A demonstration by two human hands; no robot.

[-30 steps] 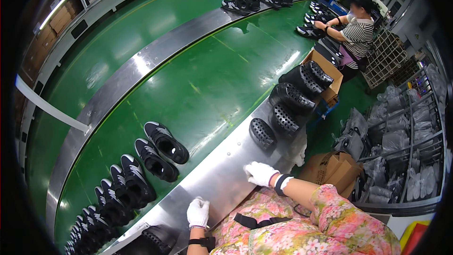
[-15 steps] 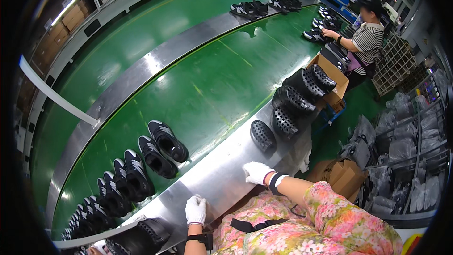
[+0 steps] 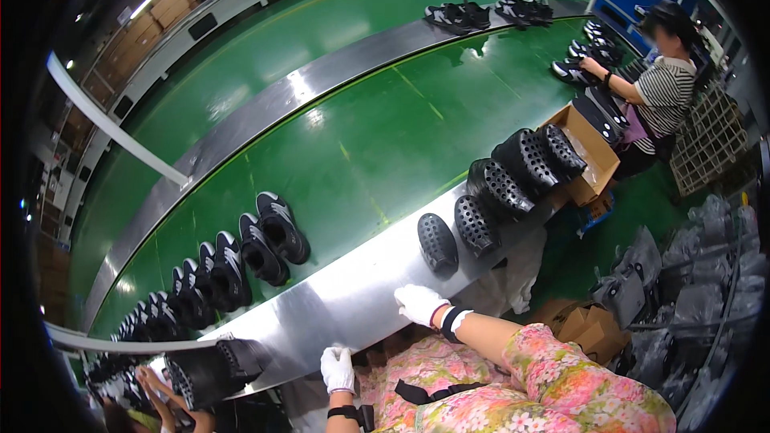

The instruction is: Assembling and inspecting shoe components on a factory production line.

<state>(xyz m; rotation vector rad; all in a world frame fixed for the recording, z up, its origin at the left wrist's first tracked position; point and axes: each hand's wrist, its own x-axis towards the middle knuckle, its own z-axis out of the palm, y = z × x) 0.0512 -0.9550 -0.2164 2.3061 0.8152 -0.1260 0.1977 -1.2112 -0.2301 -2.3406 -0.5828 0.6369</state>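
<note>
1. Two gloved hands, left hand (image 3: 337, 369) and right hand (image 3: 419, 303), rest open and empty on the steel counter (image 3: 337, 305) edge;
2. nearest black perforated insole (image 3: 438, 243) lies just beyond, untouched; black shoes (image 3: 257, 248) wait on the green belt (image 3: 377, 144).

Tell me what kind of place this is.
Most likely a shoe factory's assembly or packing line. A long green conveyor belt carries pairs of black shoes, black perforated shoe moulds are stacked along its steel edge, and another worker handles shoes further down the line.
</note>
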